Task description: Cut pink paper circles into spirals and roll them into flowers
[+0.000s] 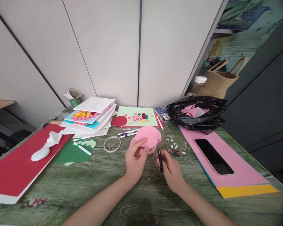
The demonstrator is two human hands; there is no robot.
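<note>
My left hand pinches the lower edge of a round pink paper piece and holds it up over the green wood-grain table. My right hand is closed round small black-handled scissors, whose blades point up into the right edge of the pink piece. A narrow curl of pink paper hangs below the cut. Both forearms reach in from the bottom of the view.
A tape ring, markers and green paper lie left of the hands. A red sheet, a card stack, a black bag and pink sheets with a phone surround them. White scraps lie nearby.
</note>
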